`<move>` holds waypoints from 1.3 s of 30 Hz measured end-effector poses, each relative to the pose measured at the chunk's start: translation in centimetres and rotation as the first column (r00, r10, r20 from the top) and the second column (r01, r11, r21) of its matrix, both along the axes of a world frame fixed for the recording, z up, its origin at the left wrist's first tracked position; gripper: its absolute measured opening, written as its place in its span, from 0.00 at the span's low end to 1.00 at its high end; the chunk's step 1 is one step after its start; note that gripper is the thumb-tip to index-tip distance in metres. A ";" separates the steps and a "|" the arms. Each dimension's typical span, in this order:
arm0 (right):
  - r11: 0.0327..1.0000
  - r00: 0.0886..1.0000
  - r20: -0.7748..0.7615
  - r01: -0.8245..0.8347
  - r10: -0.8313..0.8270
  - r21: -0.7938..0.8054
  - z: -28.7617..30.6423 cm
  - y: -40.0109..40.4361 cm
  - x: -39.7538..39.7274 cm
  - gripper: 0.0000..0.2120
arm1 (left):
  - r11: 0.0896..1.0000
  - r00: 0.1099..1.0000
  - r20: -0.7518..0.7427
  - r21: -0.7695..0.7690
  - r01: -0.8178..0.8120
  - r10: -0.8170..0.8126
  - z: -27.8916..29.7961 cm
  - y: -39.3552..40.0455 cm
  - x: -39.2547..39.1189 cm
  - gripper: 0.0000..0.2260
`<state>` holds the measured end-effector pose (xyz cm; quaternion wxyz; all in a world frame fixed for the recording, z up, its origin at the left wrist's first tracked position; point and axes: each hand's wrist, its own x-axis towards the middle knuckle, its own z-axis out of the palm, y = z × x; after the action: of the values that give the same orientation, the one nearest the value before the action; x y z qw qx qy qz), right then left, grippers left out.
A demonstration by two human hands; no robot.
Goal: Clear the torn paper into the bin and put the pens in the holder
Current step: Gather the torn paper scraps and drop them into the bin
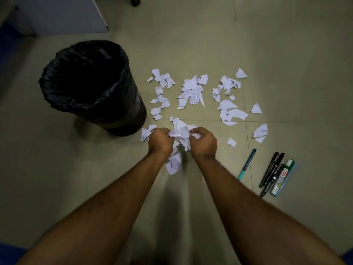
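Observation:
Torn white paper scraps [191, 92] lie scattered over the tiled floor, right of a black bin [91, 104] lined with a black bag. My left hand [160, 140] and my right hand [203, 141] are both closed around a bunch of scraps [180, 133] held between them, just above the floor; more pieces [173, 162] hang or lie below the hands. A teal-tipped pen [247, 164], black pens [271, 170] and a green-capped marker [283, 177] lie on the floor to the right. No pen holder is in view.
A grey cabinet panel [63, 14] stands at the back left behind the bin. A dark chair wheel [134, 0] shows at the top edge. Something blue [347, 255] peeks in at the bottom right corner.

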<state>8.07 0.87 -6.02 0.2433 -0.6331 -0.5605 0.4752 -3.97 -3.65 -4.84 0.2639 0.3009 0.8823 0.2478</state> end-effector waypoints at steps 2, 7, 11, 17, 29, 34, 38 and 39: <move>0.997 0.996 -0.081 0.038 -0.033 0.061 3.1 1.0 -1.4 0.07 | 0.997 0.999 -0.041 0.080 -0.013 0.017 3.0 0.8 -0.7 0.07; 0.971 0.961 -0.267 0.125 -0.068 0.204 10.5 2.8 -5.2 0.07 | 0.966 0.988 -0.119 0.250 -0.069 0.102 12.5 3.3 -3.1 0.06; 0.944 0.929 -0.369 0.119 0.003 0.306 16.0 3.8 -9.9 0.06 | 0.917 0.970 -0.129 0.373 -0.143 0.204 18.6 4.5 -7.7 0.05; 0.887 0.929 -0.282 -0.089 0.238 0.454 20.7 2.8 -17.1 0.07 | 0.930 0.935 -0.257 0.336 -0.150 0.244 22.7 3.0 -15.8 0.09; 0.592 0.674 0.473 -0.733 0.567 0.335 18.8 1.4 -23.7 0.15 | 0.996 0.932 -0.359 0.057 0.075 -0.050 17.4 -1.1 -22.3 0.09; 0.812 0.920 0.124 -0.387 0.371 0.438 18.5 1.8 -21.5 0.12 | 0.980 0.927 -0.370 0.152 0.126 -0.061 18.3 0.3 -20.3 0.12; 0.889 0.975 -0.039 -0.181 0.217 0.420 18.7 3.1 -18.5 0.08 | 0.961 0.933 -0.347 0.211 0.176 -0.095 19.6 2.5 -17.0 0.11; 0.898 0.980 -0.061 -0.149 0.191 0.415 18.5 3.3 -17.8 0.07 | 0.956 0.931 -0.345 0.215 0.199 -0.117 19.6 3.0 -15.9 0.10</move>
<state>-9.74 4.22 12.52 0.3554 -0.4923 -0.6875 0.3984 -19.92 -0.69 14.77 0.0932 0.4389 0.8488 0.2796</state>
